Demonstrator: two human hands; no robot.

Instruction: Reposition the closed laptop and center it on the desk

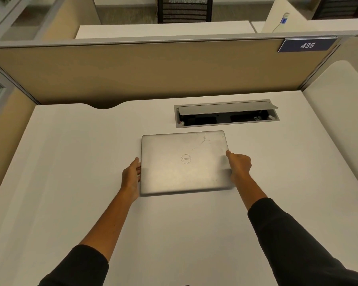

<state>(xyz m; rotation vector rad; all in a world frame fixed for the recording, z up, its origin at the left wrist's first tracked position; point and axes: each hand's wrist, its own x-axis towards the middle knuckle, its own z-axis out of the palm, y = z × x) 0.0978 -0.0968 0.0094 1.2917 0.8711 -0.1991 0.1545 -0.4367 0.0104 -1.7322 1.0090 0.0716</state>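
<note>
A closed silver laptop point(184, 163) with a round logo on its lid lies flat on the white desk point(70, 182), near the middle. My left hand point(131, 177) presses against the laptop's left edge, fingers tucked at the side. My right hand point(239, 165) holds the right edge, thumb resting on the lid's corner area. Both hands grip the laptop from opposite sides.
An open cable tray point(225, 113) with a raised metal flap is set into the desk just behind the laptop. A tan partition point(143, 71) with a blue "435" sign point(307, 45) walls the back. A white side panel point(339, 112) stands at right.
</note>
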